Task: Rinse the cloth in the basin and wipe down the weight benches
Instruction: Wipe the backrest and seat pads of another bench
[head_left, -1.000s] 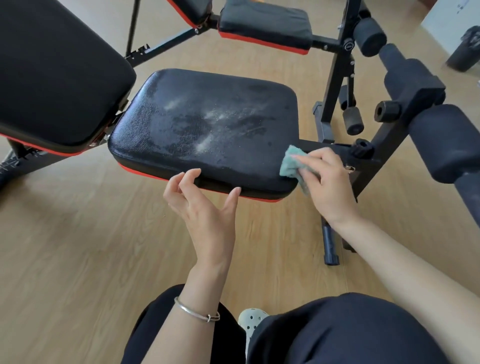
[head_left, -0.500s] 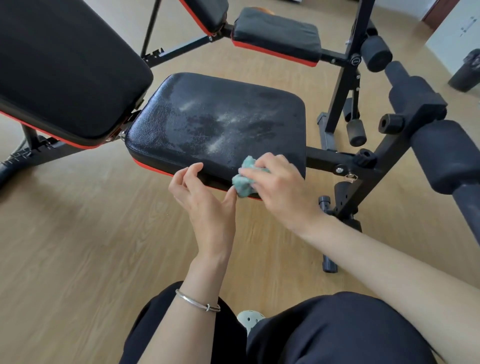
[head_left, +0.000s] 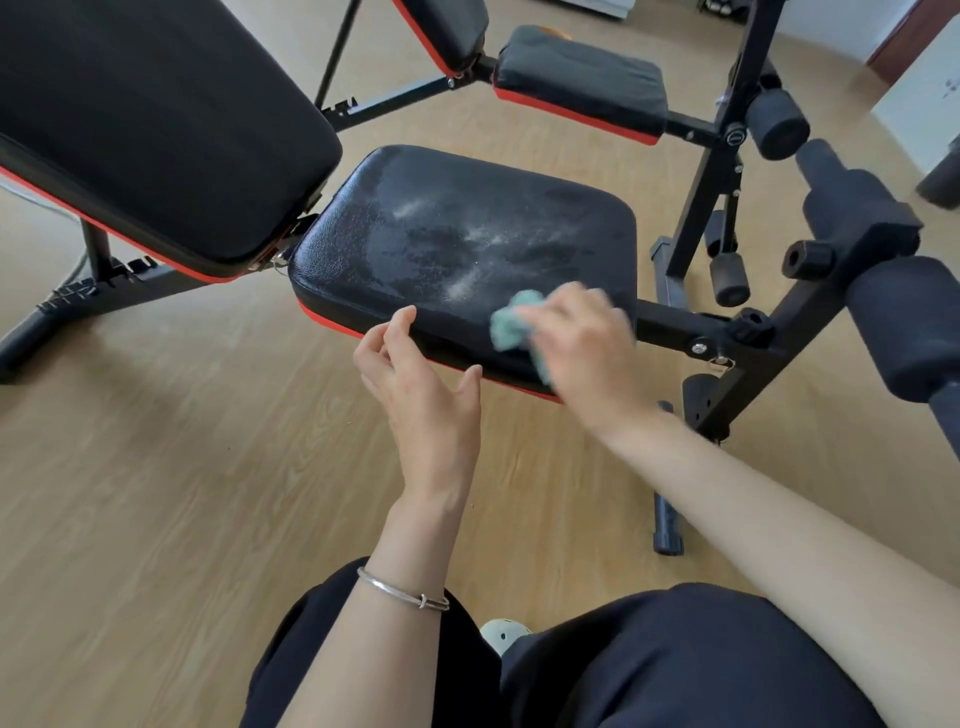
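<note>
Teal cloth (head_left: 511, 325) is bunched up in the right hand (head_left: 584, 353), with the fingers curled round it. It's pressed onto the near right part of the black seat pad (head_left: 457, 228), close to the front edge. Hand and cloth are both pretty blurred, so I can't make out exactly how the fingers sit.

The seat pad has pale smeary streaks across the middle and red trim along its lower edge. The left hand (head_left: 423, 387) holds nothing, fingers loose and spread, sitting at the near edge of the same pad just left of the cloth. Can't tell if the fingertips actually touch the pad. There's a thin silver bracelet (head_left: 402, 592) on that wrist.

The big black backrest pad (head_left: 156, 114) is on the left, tilted up, its lower end almost meeting the seat. Fat black foam rollers (head_left: 914, 322) stick out from the frame on the right. Behind the seat is a second bench pad (head_left: 582, 78), also black with red trim.

Everything stands on a wood-look floor (head_left: 156, 467). Dark trousers (head_left: 675, 660) and a pale shoe (head_left: 501, 634) show at the bottom.
</note>
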